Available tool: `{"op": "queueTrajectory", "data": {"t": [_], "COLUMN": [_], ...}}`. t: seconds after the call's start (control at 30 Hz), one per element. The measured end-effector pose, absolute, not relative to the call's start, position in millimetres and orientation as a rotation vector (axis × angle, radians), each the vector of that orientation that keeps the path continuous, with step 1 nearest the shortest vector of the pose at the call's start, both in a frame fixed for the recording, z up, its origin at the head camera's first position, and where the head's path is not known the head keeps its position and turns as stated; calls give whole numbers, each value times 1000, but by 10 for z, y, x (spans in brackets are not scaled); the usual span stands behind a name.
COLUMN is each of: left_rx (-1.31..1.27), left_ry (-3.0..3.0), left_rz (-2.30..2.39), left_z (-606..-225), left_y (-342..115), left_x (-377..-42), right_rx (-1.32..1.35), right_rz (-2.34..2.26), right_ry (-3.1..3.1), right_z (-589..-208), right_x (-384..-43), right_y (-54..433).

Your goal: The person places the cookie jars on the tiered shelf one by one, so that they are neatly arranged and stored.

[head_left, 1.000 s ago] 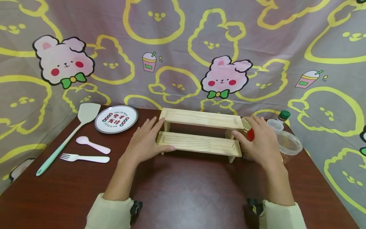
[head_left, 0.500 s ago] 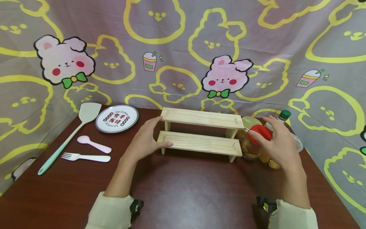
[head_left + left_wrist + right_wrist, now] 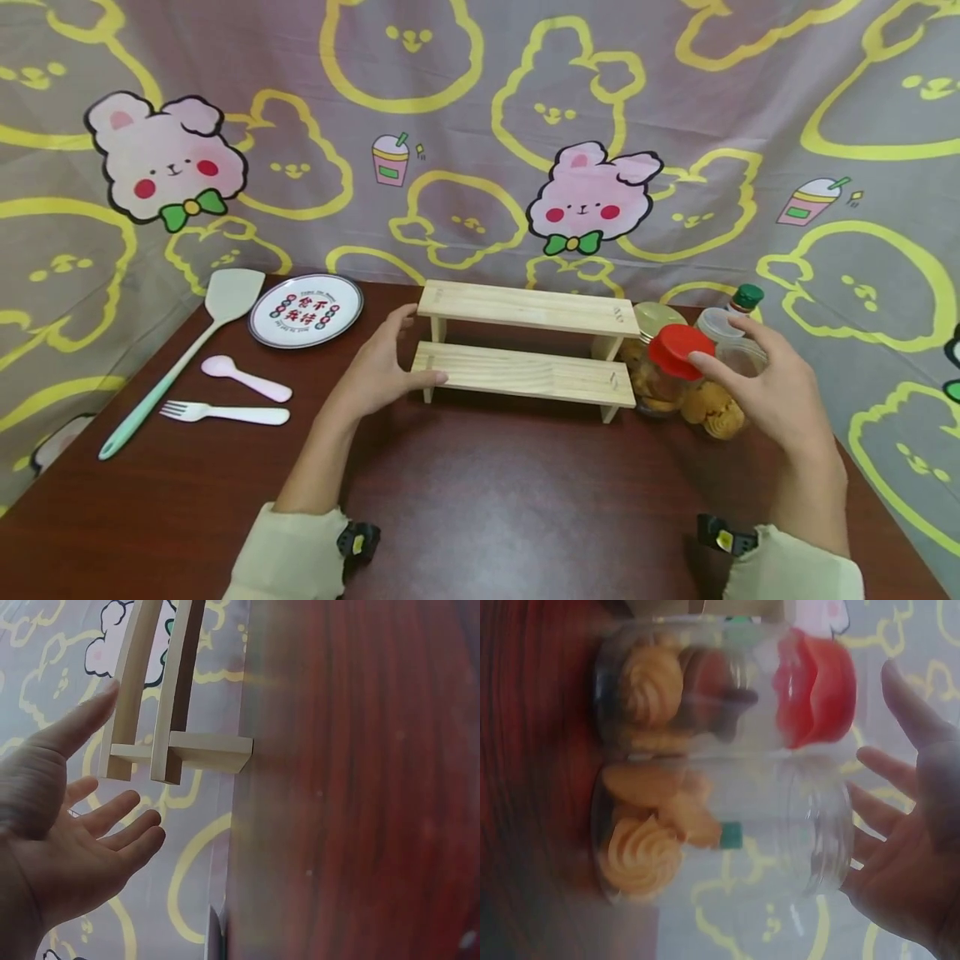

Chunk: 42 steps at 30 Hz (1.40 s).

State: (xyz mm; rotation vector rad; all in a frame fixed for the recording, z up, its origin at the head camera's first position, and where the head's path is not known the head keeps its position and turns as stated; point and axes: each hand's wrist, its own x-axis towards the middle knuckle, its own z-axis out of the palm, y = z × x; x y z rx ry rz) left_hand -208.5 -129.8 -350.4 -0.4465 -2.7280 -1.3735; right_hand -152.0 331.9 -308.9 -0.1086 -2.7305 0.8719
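A two-tier wooden rack [image 3: 525, 307] stands at the middle back of the table. At its left end is my left hand [image 3: 377, 373], its fingers spread and its thumb close to the lower board. The left wrist view shows the palm [image 3: 67, 885] holding nothing, with the thumb overlapping the rack's edge; contact cannot be told. My right hand [image 3: 783, 392] is spread beside a clear jar of cookies [image 3: 817, 832], fingers near its rim; whether they touch is unclear. Left of that jar stands another cookie jar with a red lid [image 3: 681, 350].
Behind the jars are a gold-lidded jar [image 3: 658, 317], a clear container [image 3: 720, 322] and a green-capped bottle [image 3: 747, 297]. At left lie a spatula [image 3: 180, 358], a plate [image 3: 307, 312], a spoon [image 3: 246, 379] and a fork [image 3: 225, 413]. A patterned curtain [image 3: 465, 108] hangs behind.
My right hand has moved right, away from the rack's right end and past the red lid, uncovering the cookie jars. My left hand has shifted slightly, with its fingers drawn off the rack's upper board.
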Motion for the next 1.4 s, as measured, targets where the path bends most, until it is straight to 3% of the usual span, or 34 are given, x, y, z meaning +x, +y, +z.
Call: {"op": "queueTrajectory", "data": {"t": [0.5,1.4], "left_rx": [-441,-455], "left_ry": [-2814,-2768], "left_rz": [-1587,-1669], "left_z": [-3559,-3686], "left_y": [-1309,-1373], "left_x": [-2076,-2169], "right_rx": [-221,-335], "right_rz": [854,920], "right_ry": [-2783,-2828], "right_z": [-3180,-3192], "right_x": [-1476,-1483], "right_y": [3604,3658]}}
